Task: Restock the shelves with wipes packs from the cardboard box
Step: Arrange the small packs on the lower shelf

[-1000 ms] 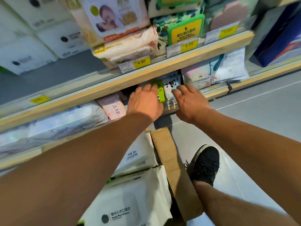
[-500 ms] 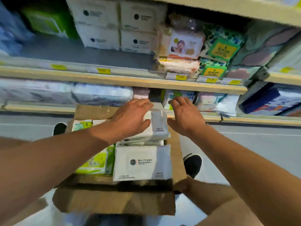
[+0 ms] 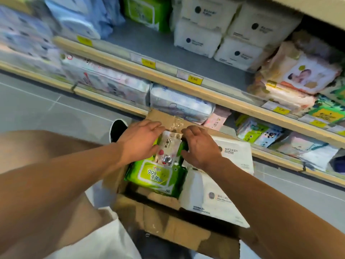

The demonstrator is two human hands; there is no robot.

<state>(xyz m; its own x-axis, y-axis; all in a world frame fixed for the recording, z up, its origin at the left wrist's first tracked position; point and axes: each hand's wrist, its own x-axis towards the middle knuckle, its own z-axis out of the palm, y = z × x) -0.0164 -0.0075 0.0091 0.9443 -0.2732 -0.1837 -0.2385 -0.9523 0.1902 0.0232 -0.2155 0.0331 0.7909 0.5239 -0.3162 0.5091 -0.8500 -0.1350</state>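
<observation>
In the middle of the frame the cardboard box (image 3: 168, 227) stands open on the floor, just below the lowest shelf (image 3: 276, 154). Both hands are inside its far end. Between them lies a small wipes pack (image 3: 169, 149), white with a red pattern, which rests on top of a bigger green wipes pack (image 3: 156, 176). The long axis of the small pack runs away from the person, toward the shelves, tilted a little to the upper right.

The left hand (image 3: 139, 142) touches the left long side of the small pack and the right hand (image 3: 200, 146) touches its right long side. The fingers of both are bent loosely around the edges, so the pack seems clasped from two sides, though the picture is too blurred to be sure how firm the hold is. Both hands are equally near to it.

To the right in the box lie large white wipes packs (image 3: 211, 199). The free place for small packs seems to be on the lowest shelf, up and to the right of the hands.
</observation>
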